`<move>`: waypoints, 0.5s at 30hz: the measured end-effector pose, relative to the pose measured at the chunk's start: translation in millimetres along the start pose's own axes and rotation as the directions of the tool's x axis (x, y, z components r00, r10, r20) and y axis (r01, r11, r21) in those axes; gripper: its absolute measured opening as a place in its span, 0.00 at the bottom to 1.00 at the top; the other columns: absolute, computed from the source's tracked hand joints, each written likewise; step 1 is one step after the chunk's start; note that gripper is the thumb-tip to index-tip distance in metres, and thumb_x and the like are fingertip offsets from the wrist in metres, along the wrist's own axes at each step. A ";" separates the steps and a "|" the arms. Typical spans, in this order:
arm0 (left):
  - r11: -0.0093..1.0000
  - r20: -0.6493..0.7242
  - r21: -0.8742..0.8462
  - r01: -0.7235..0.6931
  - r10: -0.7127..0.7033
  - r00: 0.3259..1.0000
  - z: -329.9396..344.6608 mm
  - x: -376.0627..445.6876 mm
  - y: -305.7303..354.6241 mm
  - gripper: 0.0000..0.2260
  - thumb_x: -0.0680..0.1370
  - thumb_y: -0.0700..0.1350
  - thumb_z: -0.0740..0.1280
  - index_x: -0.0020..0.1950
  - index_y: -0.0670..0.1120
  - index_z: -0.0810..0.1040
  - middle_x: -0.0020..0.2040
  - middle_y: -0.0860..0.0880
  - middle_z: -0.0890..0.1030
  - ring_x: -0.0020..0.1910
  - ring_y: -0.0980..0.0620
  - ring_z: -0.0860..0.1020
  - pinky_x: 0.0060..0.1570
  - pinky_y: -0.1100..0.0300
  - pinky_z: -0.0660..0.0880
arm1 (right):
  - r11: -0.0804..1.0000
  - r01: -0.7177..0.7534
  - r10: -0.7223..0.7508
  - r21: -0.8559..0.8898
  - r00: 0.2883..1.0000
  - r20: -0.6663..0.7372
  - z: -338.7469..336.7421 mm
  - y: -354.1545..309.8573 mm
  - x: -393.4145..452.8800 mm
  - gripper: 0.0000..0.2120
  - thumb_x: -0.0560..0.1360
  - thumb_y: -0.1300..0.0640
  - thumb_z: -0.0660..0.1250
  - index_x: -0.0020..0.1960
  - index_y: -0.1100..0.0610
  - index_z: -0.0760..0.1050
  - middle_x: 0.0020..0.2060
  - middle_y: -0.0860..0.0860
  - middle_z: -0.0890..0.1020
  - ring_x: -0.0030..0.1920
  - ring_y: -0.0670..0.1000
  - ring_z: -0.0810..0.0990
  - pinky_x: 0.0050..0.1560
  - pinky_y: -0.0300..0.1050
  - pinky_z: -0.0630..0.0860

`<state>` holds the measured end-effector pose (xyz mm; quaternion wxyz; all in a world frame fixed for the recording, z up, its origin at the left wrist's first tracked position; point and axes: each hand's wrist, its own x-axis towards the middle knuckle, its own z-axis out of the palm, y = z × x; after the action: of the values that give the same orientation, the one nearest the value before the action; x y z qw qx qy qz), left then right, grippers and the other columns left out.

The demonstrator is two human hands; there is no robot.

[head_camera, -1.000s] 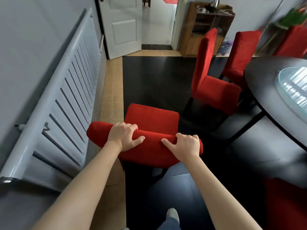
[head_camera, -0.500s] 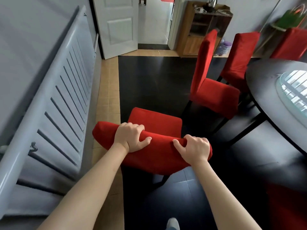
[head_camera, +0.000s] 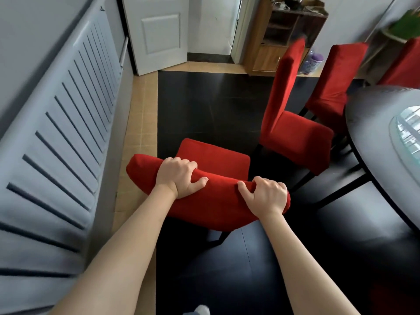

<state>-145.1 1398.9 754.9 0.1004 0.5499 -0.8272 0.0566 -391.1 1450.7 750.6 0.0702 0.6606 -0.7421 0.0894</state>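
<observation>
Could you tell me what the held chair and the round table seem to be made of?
The chair: soft red fabric, matte and velvety; it creases under the left hand and right hand. The table: dark, smooth, faintly glossy top, perhaps lacquered wood; its glass disc mirrors a window.

fingertips: those of left hand (head_camera: 179, 176) and right hand (head_camera: 267, 196) were hidden behind the red chair (head_camera: 211, 201) back | legs: mostly hidden under that back | table (head_camera: 375, 123): cut by right edge | plant (head_camera: 406, 26): blurred | shelf (head_camera: 293, 30) clutter: too small to tell | foot (head_camera: 200, 310): cut by bottom edge
</observation>
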 end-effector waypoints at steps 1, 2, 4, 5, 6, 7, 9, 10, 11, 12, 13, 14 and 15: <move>1.000 0.004 0.003 0.003 -0.003 1.000 2.5 9.7 -1.1 0.39 0.70 0.70 0.38 0.51 0.49 0.80 0.43 0.51 0.82 0.41 0.51 0.78 0.42 0.58 0.68 | 1.000 -0.002 0.002 0.001 1.000 -0.001 1.9 1.4 10.3 0.36 0.69 0.28 0.41 0.35 0.55 0.74 0.30 0.50 0.77 0.33 0.53 0.77 0.48 0.49 0.68; 1.000 0.011 0.005 0.006 -0.006 1.000 4.7 18.5 -2.7 0.39 0.70 0.70 0.38 0.52 0.49 0.80 0.43 0.51 0.82 0.41 0.51 0.78 0.43 0.58 0.69 | 1.000 -0.006 0.006 -0.005 1.000 0.005 3.4 1.9 19.5 0.36 0.69 0.28 0.40 0.35 0.55 0.74 0.30 0.50 0.78 0.34 0.53 0.77 0.49 0.49 0.68; 1.000 0.028 -0.001 0.017 -0.016 0.999 8.5 33.9 -7.9 0.38 0.70 0.70 0.38 0.52 0.49 0.80 0.44 0.51 0.82 0.42 0.51 0.78 0.45 0.57 0.70 | 1.000 -0.016 0.017 -0.023 0.999 0.033 5.7 0.9 33.9 0.36 0.68 0.28 0.39 0.36 0.55 0.73 0.31 0.50 0.79 0.35 0.54 0.78 0.50 0.50 0.68; 1.000 0.034 -0.004 0.019 -0.019 0.999 10.3 39.4 -10.5 0.38 0.70 0.70 0.39 0.52 0.49 0.80 0.44 0.51 0.82 0.42 0.51 0.78 0.46 0.56 0.70 | 0.999 -0.021 0.022 -0.029 0.999 0.044 6.8 -0.4 38.8 0.36 0.69 0.28 0.39 0.36 0.55 0.73 0.31 0.50 0.79 0.35 0.54 0.78 0.51 0.50 0.68; 1.000 0.035 -0.004 0.017 -0.017 0.999 12.2 44.2 -13.1 0.38 0.70 0.70 0.39 0.52 0.49 0.80 0.44 0.51 0.82 0.42 0.50 0.78 0.46 0.56 0.71 | 0.999 -0.023 0.025 -0.040 0.998 0.054 7.6 -2.0 43.1 0.36 0.69 0.28 0.40 0.36 0.55 0.73 0.30 0.51 0.79 0.35 0.54 0.78 0.51 0.50 0.68; 1.000 0.033 -0.005 0.016 -0.016 0.999 13.7 47.8 -15.3 0.38 0.70 0.70 0.39 0.52 0.49 0.80 0.44 0.51 0.82 0.42 0.50 0.78 0.45 0.56 0.71 | 0.998 -0.022 0.025 -0.051 0.997 0.068 8.2 -3.3 46.6 0.35 0.70 0.28 0.40 0.36 0.55 0.73 0.30 0.51 0.79 0.35 0.54 0.78 0.51 0.50 0.68; 1.000 0.030 -0.015 0.010 -0.010 0.999 15.1 53.3 -18.2 0.38 0.70 0.70 0.40 0.53 0.48 0.81 0.44 0.50 0.82 0.42 0.49 0.79 0.45 0.56 0.71 | 0.998 -0.039 0.044 -0.049 0.994 0.101 8.3 -5.1 50.8 0.34 0.70 0.29 0.41 0.35 0.55 0.70 0.29 0.51 0.79 0.33 0.53 0.78 0.50 0.49 0.68; 1.000 0.030 -0.023 0.005 -0.004 1.000 15.1 54.4 -18.7 0.38 0.70 0.70 0.40 0.53 0.48 0.81 0.43 0.49 0.83 0.42 0.49 0.79 0.45 0.56 0.71 | 0.998 -0.052 0.056 -0.039 0.992 0.113 8.2 -5.7 50.8 0.33 0.71 0.29 0.41 0.34 0.55 0.70 0.29 0.51 0.78 0.32 0.53 0.77 0.50 0.49 0.68; 1.000 0.031 -0.031 -0.003 0.003 1.000 14.7 54.4 -18.7 0.38 0.71 0.70 0.40 0.52 0.47 0.81 0.43 0.49 0.83 0.41 0.49 0.79 0.44 0.56 0.72 | 0.998 -0.061 0.065 -0.030 0.990 0.123 8.1 -6.4 49.8 0.32 0.71 0.29 0.43 0.34 0.55 0.69 0.28 0.50 0.77 0.31 0.53 0.76 0.50 0.49 0.68; 0.999 0.032 -0.038 -0.010 0.011 0.999 14.3 53.1 -18.3 0.38 0.71 0.70 0.40 0.52 0.47 0.81 0.43 0.49 0.83 0.41 0.49 0.79 0.44 0.56 0.72 | 0.997 -0.070 0.072 -0.020 0.989 0.131 7.9 -7.1 47.5 0.32 0.72 0.29 0.44 0.33 0.55 0.69 0.27 0.50 0.76 0.30 0.53 0.75 0.51 0.49 0.68; 0.999 0.033 -0.044 -0.017 0.019 0.999 14.1 51.1 -18.1 0.38 0.71 0.70 0.40 0.52 0.47 0.81 0.42 0.49 0.83 0.41 0.49 0.79 0.44 0.56 0.72 | 0.997 -0.079 0.079 -0.006 0.988 0.134 7.6 -8.2 45.0 0.31 0.72 0.29 0.46 0.32 0.55 0.68 0.26 0.50 0.74 0.30 0.53 0.73 0.52 0.49 0.68; 0.998 0.034 -0.050 -0.024 0.026 0.999 13.8 49.0 -18.3 0.38 0.71 0.70 0.40 0.51 0.47 0.81 0.42 0.49 0.83 0.41 0.49 0.79 0.43 0.56 0.72 | 0.996 -0.091 0.088 0.011 0.987 0.132 6.7 -9.8 42.6 0.30 0.73 0.30 0.47 0.31 0.55 0.67 0.25 0.49 0.73 0.29 0.53 0.72 0.53 0.49 0.68; 0.998 0.036 -0.059 -0.032 0.034 0.999 13.0 47.0 -19.1 0.38 0.71 0.70 0.40 0.51 0.47 0.81 0.42 0.49 0.83 0.41 0.49 0.79 0.43 0.56 0.72 | 0.994 -0.104 0.100 0.025 0.986 0.131 5.5 -12.0 39.7 0.30 0.73 0.30 0.48 0.31 0.54 0.66 0.25 0.49 0.72 0.29 0.53 0.71 0.53 0.49 0.68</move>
<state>-146.5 1346.6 752.6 0.1000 0.5341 -0.8392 0.0238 -383.8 1409.7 754.5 0.0069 0.6272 -0.7764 0.0617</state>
